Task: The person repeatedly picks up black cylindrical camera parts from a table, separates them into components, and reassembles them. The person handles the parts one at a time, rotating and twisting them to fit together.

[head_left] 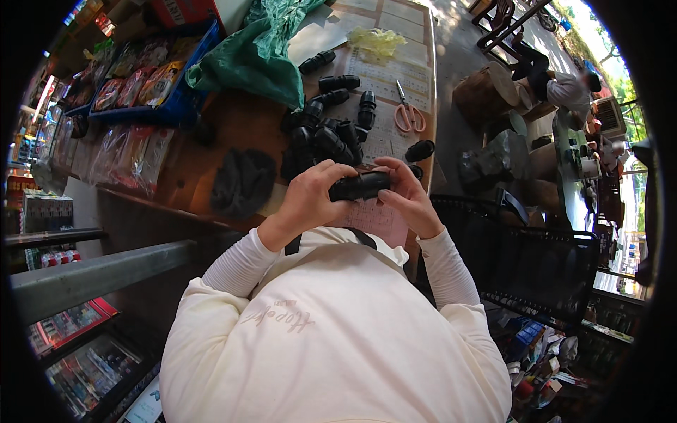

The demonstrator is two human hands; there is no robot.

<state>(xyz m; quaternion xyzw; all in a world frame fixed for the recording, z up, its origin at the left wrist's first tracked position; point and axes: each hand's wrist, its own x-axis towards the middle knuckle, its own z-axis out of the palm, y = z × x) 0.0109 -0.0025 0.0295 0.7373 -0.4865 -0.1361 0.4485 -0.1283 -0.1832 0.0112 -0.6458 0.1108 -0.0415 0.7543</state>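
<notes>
Left hand [310, 199] wrapping left end of black fitting [360, 186], fingers [340, 169] curled closed around it. Right hand [417, 204] bracketing right end, its fingers half open, thumb apparently touching. Fitting lying roughly level between hands, over near edge of tabletop [201, 163]. Good handling probably calling for steady left grip, right hand working squarely on end. Fitting looking like hard, smooth plastic, stubby cylinder. Similar fittings [330, 141] heaping just beyond; green bag [257, 60] crumpling, grey cloth [243, 182] looking fuzzy.
</notes>
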